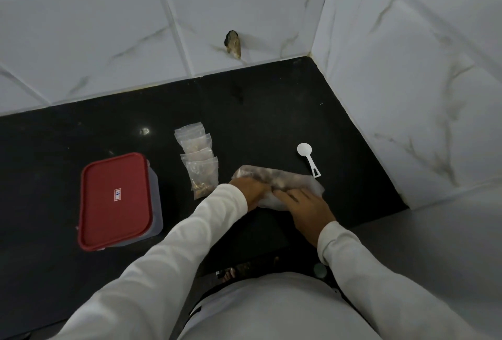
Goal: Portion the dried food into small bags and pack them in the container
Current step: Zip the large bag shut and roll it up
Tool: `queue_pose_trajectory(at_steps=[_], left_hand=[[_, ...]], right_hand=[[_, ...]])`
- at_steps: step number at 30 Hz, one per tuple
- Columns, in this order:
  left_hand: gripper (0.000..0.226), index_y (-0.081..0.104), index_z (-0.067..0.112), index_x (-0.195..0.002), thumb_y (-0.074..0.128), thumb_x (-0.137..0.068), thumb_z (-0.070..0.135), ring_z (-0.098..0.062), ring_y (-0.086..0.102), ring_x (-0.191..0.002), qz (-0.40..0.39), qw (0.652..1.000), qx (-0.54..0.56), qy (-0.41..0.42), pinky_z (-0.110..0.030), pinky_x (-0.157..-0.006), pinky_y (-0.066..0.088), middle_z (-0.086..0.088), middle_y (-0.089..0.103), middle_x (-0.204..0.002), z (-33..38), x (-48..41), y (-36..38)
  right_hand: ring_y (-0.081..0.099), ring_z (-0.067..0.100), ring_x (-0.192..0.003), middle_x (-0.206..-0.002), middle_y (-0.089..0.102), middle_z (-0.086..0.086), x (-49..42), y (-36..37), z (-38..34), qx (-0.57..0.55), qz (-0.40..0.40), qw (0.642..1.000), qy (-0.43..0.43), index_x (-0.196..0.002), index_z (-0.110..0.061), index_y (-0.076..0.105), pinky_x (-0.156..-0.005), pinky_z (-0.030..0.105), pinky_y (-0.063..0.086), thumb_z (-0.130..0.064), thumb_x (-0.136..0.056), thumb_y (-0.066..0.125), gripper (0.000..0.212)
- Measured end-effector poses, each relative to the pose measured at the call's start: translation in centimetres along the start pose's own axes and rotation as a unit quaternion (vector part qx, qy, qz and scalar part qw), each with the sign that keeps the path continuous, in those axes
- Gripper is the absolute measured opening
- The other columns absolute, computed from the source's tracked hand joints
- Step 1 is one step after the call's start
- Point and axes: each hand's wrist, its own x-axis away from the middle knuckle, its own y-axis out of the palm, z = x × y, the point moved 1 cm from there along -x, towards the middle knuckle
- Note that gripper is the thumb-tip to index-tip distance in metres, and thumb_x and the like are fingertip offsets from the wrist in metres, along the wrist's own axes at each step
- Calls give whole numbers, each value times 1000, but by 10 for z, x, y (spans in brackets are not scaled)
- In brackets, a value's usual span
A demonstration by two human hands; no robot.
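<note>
Tiles first: pale veined wall tiles [244, 0] fill the top of the frame and run down the right side. Below them the black surface [271, 111] stretches across the middle. Two white sleeves [163, 258] reach up from the bottom edge, and both meet at centre frame.

Over at centre left sits the container [156, 204], clear-walled, with its red lid [115, 201] on. It stands well apart from the action.

Centre frame, now: the large bag [271, 175] of dried food lies on the surface, brown pieces showing through the plastic at its upper edge. Left grip [250, 190] is on the bag's left end, fingers curled onto the plastic and holding it. Right grip [304, 206] lies flat across the bag's lower right part, fingers straight and pressing down, their tips almost meeting the other hand.

Just left of that bag, the small bags [199, 160] lie in an overlapping row running up the frame, each with a little brown food inside.

Up and right of the large bag, a white scoop [308, 157] lies alone, bowl towards the wall.

Smallest of all, a dark chipped hole [233, 43] marks the wall at upper centre.
</note>
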Motion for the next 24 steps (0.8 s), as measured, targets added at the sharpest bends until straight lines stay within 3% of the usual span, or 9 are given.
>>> queue_pose_trajectory(at_steps=[4, 8, 10, 12, 14, 16, 19, 20, 24], left_hand=[[38, 53, 14, -135, 51, -101, 30, -26, 53, -126, 62, 998, -11, 29, -36, -105, 41, -9, 54, -140, -2, 6, 1], [53, 45, 21, -144, 51, -98, 46, -24, 44, -136, 187, 975, -53, 105, -41, -108, 36, -4, 45, -149, -14, 12, 24], [49, 44, 20, -146, 52, -100, 34, -24, 40, -141, 181, 975, -76, 103, -41, -113, 34, -6, 43, -152, -19, 7, 26], [52, 38, 21, -149, 52, -100, 23, -24, 35, -144, 148, 983, -80, 76, -39, -116, 30, -6, 39, -155, -19, 3, 20], [58, 33, 22, -152, 55, -99, 18, -24, 35, -144, 104, 992, -66, 38, -37, -115, 28, -5, 37, -157, -14, 0, 13], [57, 37, 19, -149, 59, -97, 16, -25, 40, -140, 45, 996, -73, -24, -36, -111, 34, -6, 40, -154, -6, -5, 1], [50, 43, 11, -143, 61, -96, 18, -28, 47, -134, -6, 994, -78, -81, -37, -106, 40, -8, 47, -146, 7, -12, -15], [48, 44, 12, -142, 60, -97, 19, -28, 48, -133, 2, 995, -70, -67, -38, -105, 41, -8, 47, -145, 6, -13, -14], [48, 46, 23, -141, 57, -97, 39, -24, 44, -131, 175, 982, -31, 56, -37, -106, 41, -1, 40, -147, -21, -11, 1]], right_hand=[[59, 28, -107, -119, 60, 9, -5, -17, 0, -12, -59, 997, 51, -141, -18, 47, -87, 36, 47, -2, -91, 49, 52], [62, 33, -95, -105, 66, 13, -17, -22, 3, -22, -83, 991, 101, -122, -13, 59, -82, 41, 51, -3, -90, 51, 34], [63, 33, -95, -104, 66, 12, -20, -25, 2, -15, -85, 990, 109, -117, -14, 59, -80, 40, 51, -8, -92, 51, 27], [58, 29, -111, -119, 61, 8, -18, -26, 0, -29, -98, 989, 112, -124, -17, 54, -91, 37, 46, -19, -98, 47, 28], [45, 23, -129, -138, 48, 1, -13, -25, -1, -39, -91, 989, 112, -138, -22, 45, -103, 33, 37, -38, -99, 46, 42], [42, 22, -132, -143, 44, 1, -15, -20, -2, -16, -66, 993, 100, -143, -21, 42, -106, 32, 35, -50, -94, 51, 57], [38, 23, -136, -148, 40, 6, -27, -14, 1, 28, -202, 971, 127, -146, -17, 37, -110, 32, 31, -32, -98, 52, 52], [39, 25, -136, -147, 40, 8, -29, -14, 1, 10, -203, 971, 127, -146, -15, 37, -110, 34, 32, -23, -97, 54, 52], [53, 31, -122, -134, 54, 11, -23, -10, 8, -51, -69, 990, 113, -137, -13, 52, -99, 35, 43, -7, -91, 57, 47]])
